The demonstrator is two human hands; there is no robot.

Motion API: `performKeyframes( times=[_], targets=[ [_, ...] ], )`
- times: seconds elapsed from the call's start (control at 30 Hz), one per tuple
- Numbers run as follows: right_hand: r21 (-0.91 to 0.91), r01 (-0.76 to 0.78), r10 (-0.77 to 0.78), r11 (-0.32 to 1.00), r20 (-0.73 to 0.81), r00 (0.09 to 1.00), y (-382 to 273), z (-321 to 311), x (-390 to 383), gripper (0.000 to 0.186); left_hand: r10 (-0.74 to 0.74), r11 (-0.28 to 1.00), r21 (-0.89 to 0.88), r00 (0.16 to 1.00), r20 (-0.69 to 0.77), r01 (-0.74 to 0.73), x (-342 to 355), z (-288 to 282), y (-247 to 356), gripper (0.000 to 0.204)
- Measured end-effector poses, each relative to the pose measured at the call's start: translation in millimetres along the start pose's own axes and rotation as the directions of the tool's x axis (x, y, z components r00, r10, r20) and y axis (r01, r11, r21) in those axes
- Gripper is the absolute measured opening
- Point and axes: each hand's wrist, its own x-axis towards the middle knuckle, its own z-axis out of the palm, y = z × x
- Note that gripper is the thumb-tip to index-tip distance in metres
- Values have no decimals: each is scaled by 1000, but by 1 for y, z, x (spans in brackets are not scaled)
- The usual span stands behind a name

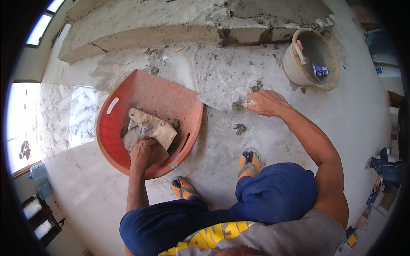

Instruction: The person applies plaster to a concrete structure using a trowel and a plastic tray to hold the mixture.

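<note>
My right hand is closed round the handle of a pointing trowel. The trowel's grey, mortar-smeared blade points left, its tip by the rim of an orange-red plastic scoop-shaped tub. Inside the tub lies a torn brown paper bag with grey powder or mortar on it. My left hand reaches over the near rim and its curled fingers grip the bag's near edge. The fingertips there are partly hidden.
Beyond the tub runs a low mortar-covered block ledge. A pale bucket with dark water, a brush-like tool and a can stands at the right. Mortar lumps dot the floor near my sandalled feet. Water bottles stand far left.
</note>
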Motion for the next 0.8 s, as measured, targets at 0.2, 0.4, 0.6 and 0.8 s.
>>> performKeyframes(
  times=[0.2,0.4,0.6,0.8],
  targets=[
    [-127,-47,38,991,-74,997,29,-2,34,43,-27,1000,12,999,17,27,13,-9,5,38],
    [-136,-20,-14,990,-247,969,25,-44,136,42,40,999,-12,999,6,-40,6,-1,0,34],
    [-142,-65,14,988,-333,943,12,-51,171,39,100,992,-74,992,-81,-106,-7,7,-2,31],
    [-6,-187,165,982,-440,883,-34,-16,167,35,168,979,-97,979,-117,-180,-18,4,0,39]
  ],
)
